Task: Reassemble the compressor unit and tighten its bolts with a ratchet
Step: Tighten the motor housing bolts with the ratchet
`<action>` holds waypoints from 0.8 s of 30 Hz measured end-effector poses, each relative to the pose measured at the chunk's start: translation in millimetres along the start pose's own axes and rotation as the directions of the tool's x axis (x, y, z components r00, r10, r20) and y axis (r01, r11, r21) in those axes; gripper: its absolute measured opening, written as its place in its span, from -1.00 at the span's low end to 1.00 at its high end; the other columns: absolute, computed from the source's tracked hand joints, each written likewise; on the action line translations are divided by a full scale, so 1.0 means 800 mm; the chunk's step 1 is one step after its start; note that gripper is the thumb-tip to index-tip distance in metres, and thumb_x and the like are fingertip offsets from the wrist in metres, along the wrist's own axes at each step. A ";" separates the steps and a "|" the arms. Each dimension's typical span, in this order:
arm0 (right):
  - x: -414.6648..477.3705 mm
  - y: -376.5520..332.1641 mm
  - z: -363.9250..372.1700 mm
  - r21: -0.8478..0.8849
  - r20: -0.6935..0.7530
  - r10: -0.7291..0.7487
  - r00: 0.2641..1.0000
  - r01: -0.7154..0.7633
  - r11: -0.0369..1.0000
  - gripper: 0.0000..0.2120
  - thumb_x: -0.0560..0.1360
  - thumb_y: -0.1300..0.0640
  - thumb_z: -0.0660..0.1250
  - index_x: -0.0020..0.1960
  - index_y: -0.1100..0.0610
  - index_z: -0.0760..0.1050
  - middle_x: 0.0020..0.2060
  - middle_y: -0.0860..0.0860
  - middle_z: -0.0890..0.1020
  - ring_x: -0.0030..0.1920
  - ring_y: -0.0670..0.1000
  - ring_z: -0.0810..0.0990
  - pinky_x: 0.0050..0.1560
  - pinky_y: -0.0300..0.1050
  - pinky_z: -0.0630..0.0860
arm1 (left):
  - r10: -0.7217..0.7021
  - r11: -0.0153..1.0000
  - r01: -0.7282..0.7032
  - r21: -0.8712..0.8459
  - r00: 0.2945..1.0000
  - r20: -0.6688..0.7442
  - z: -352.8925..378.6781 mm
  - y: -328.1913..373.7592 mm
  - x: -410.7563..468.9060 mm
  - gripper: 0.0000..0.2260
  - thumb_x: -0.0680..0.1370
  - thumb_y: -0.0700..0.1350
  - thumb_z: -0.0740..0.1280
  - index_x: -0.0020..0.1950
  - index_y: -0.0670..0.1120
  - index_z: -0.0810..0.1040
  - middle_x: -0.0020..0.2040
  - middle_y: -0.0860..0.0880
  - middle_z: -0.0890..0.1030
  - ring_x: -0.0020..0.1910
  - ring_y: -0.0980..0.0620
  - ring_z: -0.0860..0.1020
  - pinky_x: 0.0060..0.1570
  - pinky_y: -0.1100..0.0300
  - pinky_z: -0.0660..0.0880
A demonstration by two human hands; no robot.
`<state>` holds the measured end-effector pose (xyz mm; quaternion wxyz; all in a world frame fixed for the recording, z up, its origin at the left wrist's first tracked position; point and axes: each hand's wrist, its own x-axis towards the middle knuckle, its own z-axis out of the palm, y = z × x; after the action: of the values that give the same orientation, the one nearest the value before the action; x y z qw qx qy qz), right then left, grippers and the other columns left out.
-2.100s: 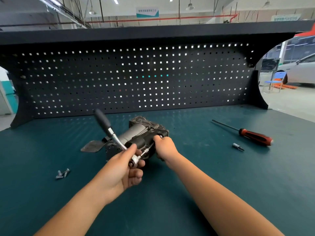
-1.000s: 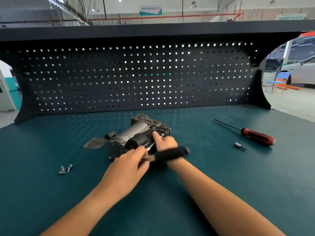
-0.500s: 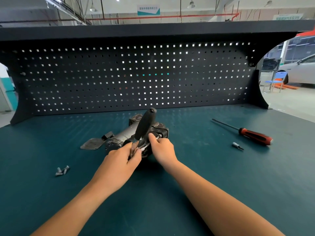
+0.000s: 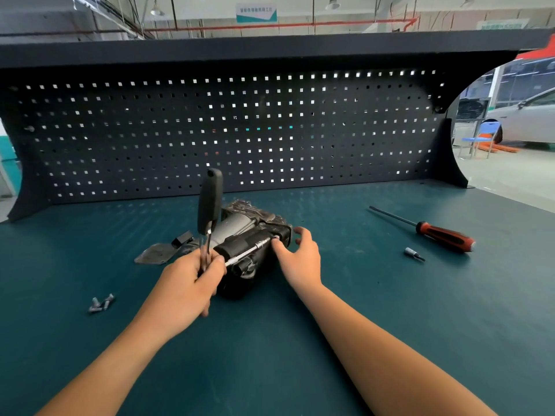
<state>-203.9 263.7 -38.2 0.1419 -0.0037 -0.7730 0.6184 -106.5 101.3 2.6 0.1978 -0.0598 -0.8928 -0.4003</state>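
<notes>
The compressor unit [image 4: 250, 226], grey metal and black, lies on the green workbench [image 4: 360, 310] near its middle. My left hand [image 4: 187, 283] grips the head end of a ratchet [image 4: 209, 205] whose black handle stands almost upright. A silver extension bar [image 4: 247, 252] runs from the ratchet head across the unit to a bolt on its right end. My right hand [image 4: 300, 256] rests against that right end, its thumb touching the tip of the extension bar and its fingers relaxed.
Two loose bolts [image 4: 102, 303] lie on the bench at the left. A red-and-black screwdriver [image 4: 441, 235] and a small bit [image 4: 413, 253] lie at the right. A flat metal bracket [image 4: 154, 253] sticks out left of the unit. A dark pegboard [image 4: 240, 130] closes the back.
The ratchet handle has swung from pointing up-left, round to the right, and back to nearly upright. My right hand has loosened its hold on the unit's end.
</notes>
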 end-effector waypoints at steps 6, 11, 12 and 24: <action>0.008 0.002 0.002 0.056 -0.011 0.026 1.000 -0.025 0.998 -0.50 0.51 -0.01 0.33 0.38 0.15 0.38 0.21 0.02 0.54 0.23 -0.01 0.47 0.08 -0.30 0.30 | 0.006 1.000 -0.006 0.000 1.000 0.011 -0.002 0.003 -0.002 -0.75 0.48 0.01 0.13 -0.19 -0.15 0.44 -0.52 0.06 0.45 -0.60 0.14 0.42 -0.41 0.21 0.39; 0.003 0.002 0.006 0.097 -0.005 0.008 1.000 -0.007 0.995 -0.56 0.46 -0.01 0.40 0.27 0.14 0.46 -0.01 -0.05 0.55 0.01 -0.04 0.53 0.02 -0.21 0.44 | 0.008 0.999 -0.008 0.033 1.000 -0.011 -0.008 0.004 -0.003 -0.74 0.51 0.01 0.13 -0.21 -0.15 0.45 -0.56 0.03 0.47 -0.60 0.15 0.42 -0.40 0.17 0.39; 0.002 0.002 0.007 0.092 -0.002 0.002 1.000 -0.002 0.996 -0.55 0.45 -0.02 0.40 0.27 0.13 0.47 -0.02 -0.05 0.53 0.01 -0.05 0.53 0.02 -0.22 0.43 | 0.012 0.999 -0.011 0.045 1.000 -0.018 -0.008 0.005 -0.003 -0.74 0.52 0.01 0.14 -0.22 -0.15 0.45 -0.56 0.01 0.47 -0.60 0.16 0.42 -0.40 0.17 0.40; 0.007 0.006 0.001 0.126 -0.023 -0.011 1.000 0.014 0.992 -0.55 0.45 0.02 0.42 0.25 0.21 0.49 -0.05 -0.06 0.53 0.01 -0.07 0.52 0.04 -0.24 0.43 | -0.009 0.999 0.008 0.043 1.000 0.023 0.014 0.000 -0.009 -0.81 0.56 -0.02 0.20 -0.24 0.02 0.46 -0.41 0.06 0.61 -0.36 0.25 0.55 -0.24 0.36 0.40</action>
<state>-210.2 264.9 -41.4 0.1542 0.0034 -0.7309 0.6648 -103.6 109.8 -6.8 0.1868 -0.0563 -0.9036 -0.3813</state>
